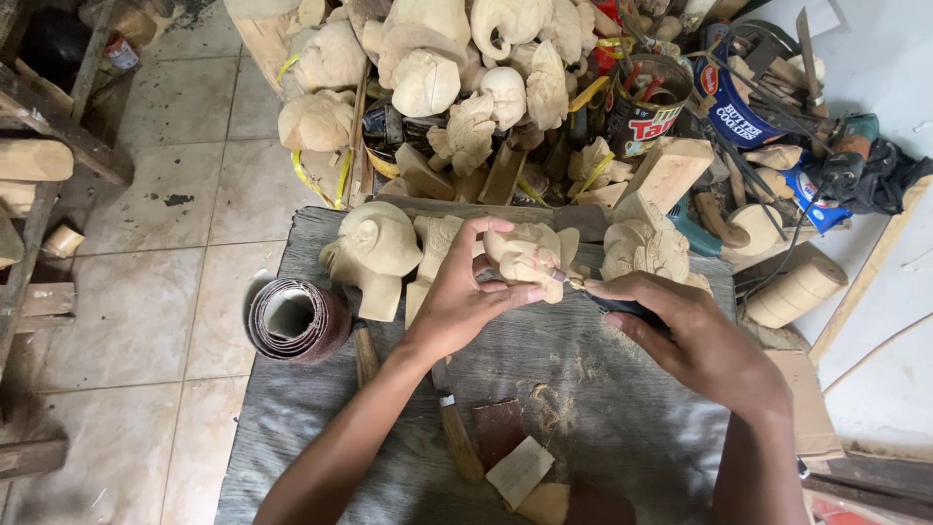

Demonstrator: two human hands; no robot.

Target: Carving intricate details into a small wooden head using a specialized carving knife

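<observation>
The left hand (457, 301) clamped its fingers around the pale carving (525, 255) while the right hand (680, 331), fingers closed on a dark-handled knife (622, 309), wisely cut just beyond the fingertips.

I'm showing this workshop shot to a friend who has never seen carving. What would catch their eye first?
Probably the two hands at centre: the left hand grips a pale wooden carving while the right hand works a dark-handled tool against it, over a grey cloth-covered bench dusted with shavings. Next, the heap of unfinished pale wooden figures piled behind the bench. A roll of sandpaper sits at the bench's left edge.
</observation>
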